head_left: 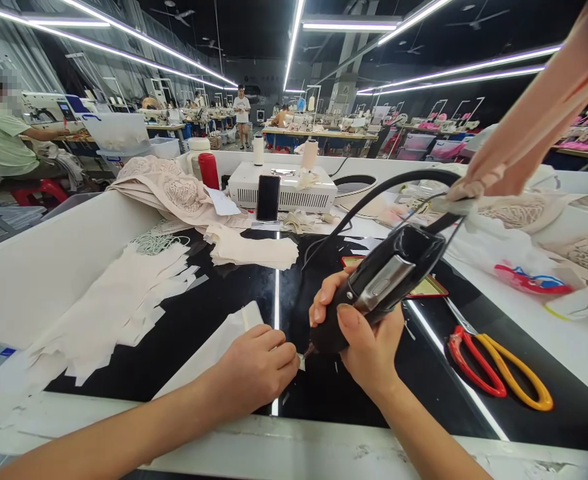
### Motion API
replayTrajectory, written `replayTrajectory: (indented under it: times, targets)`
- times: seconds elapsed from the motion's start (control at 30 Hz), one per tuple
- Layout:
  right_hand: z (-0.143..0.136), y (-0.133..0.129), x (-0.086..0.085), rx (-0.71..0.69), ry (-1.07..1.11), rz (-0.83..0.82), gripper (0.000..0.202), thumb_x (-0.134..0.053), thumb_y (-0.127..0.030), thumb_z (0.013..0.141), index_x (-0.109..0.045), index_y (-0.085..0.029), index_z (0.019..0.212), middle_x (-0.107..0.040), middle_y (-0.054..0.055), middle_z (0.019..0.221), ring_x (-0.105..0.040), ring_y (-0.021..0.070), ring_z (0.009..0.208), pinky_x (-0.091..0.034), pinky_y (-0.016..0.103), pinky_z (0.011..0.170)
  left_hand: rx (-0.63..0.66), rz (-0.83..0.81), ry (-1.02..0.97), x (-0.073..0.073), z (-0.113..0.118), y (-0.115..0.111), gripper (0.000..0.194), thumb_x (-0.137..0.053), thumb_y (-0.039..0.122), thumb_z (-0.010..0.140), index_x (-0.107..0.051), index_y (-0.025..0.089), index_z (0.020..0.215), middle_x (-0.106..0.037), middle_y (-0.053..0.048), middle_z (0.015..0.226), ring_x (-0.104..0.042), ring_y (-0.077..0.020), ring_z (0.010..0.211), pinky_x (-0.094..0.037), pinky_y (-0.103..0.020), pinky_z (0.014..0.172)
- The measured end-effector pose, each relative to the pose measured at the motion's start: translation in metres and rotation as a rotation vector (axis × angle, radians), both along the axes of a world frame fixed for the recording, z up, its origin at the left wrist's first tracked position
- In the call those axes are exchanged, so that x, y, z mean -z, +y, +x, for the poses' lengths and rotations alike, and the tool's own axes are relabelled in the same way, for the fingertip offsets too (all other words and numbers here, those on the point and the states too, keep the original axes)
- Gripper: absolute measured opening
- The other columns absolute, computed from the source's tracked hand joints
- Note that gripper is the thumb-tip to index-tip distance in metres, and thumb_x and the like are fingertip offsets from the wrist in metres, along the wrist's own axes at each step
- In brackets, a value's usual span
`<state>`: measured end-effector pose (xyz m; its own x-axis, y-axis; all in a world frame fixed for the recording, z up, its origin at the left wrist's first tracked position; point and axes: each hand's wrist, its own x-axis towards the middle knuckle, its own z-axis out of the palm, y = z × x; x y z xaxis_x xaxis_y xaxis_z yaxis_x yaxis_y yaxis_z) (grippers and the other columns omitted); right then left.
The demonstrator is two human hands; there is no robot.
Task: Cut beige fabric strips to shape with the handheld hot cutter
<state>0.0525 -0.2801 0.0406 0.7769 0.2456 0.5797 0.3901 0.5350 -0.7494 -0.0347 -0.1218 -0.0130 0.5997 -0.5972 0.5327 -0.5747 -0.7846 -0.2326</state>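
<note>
My right hand (369, 333) is wrapped round a black handheld tool (381, 283) with a silver strip on its side. A cable and a pink cloth tie run up from the tool's upper end. Its lower tip comes down beside the fingertips of my left hand (261, 367). The left fingers are pressed together on a pale fabric piece (214, 347), which lies slanting on the glossy black work surface (344, 400). A small light scrap (301, 362) shows between the left fingertips and the tool tip.
Red and yellow handled scissors (499, 367) lie at right. Pale fabric pieces (109, 300) are heaped at left, others (254, 250) ahead. A phone (268, 198) stands before a white box (294, 187). A person in light green (4, 137) sits far left; another (242, 110) stands behind.
</note>
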Motion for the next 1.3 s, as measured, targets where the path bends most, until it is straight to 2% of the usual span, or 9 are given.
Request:
replayTrajectory:
  times: [0.5, 0.9, 1.07, 1.3]
  targets:
    - [-0.0007, 0.001, -0.0021, 0.019, 0.003, -0.001, 0.038, -0.083, -0.043, 0.089, -0.054, -0.027, 0.107, -0.067, -0.005, 0.08, -0.062, 0.013, 0.055, -0.055, 0.029, 0.051, 0.037, 0.003, -0.003, 0.0055, -0.0008, 0.0017, 0.018, -0.055, 0.009, 0.107, -0.069, 0.014, 0.098, -0.065, -0.002, 0.081, -0.057, -0.0163, 0.077, -0.047, -0.032, 0.071]
    - [-0.0013, 0.0013, -0.0023, 0.017, 0.004, 0.008, 0.036, -0.083, -0.041, 0.089, -0.054, -0.027, 0.107, -0.067, -0.005, 0.081, -0.063, 0.0127, 0.055, -0.055, 0.028, 0.05, 0.032, -0.02, -0.031, -0.0009, -0.0005, -0.0021, 0.023, -0.051, 0.006, 0.107, -0.069, 0.013, 0.094, -0.063, -0.001, 0.077, -0.056, -0.0166, 0.071, -0.043, -0.033, 0.067]
    - [-0.0026, 0.0021, -0.0027, 0.041, -0.012, -0.005, 0.028, -0.078, -0.036, 0.094, -0.054, -0.027, 0.107, -0.067, -0.005, 0.081, -0.062, 0.0123, 0.055, -0.056, 0.028, 0.051, 0.03, -0.031, -0.032, -0.0001, -0.0011, -0.0044, 0.021, -0.055, 0.006, 0.105, -0.068, 0.013, 0.09, -0.059, 0.0, 0.074, -0.053, -0.0164, 0.068, -0.043, -0.034, 0.066]
    - [-0.0075, -0.0048, -0.0018, -0.007, 0.0, 0.025, 0.029, -0.081, -0.036, 0.093, -0.059, -0.027, 0.108, -0.068, -0.004, 0.085, -0.064, 0.0117, 0.059, -0.056, 0.026, 0.052, 0.028, -0.021, -0.037, 0.0023, -0.0008, -0.0058, 0.021, -0.056, 0.007, 0.104, -0.068, 0.012, 0.088, -0.061, -0.001, 0.077, -0.054, -0.0174, 0.069, -0.043, -0.035, 0.068]
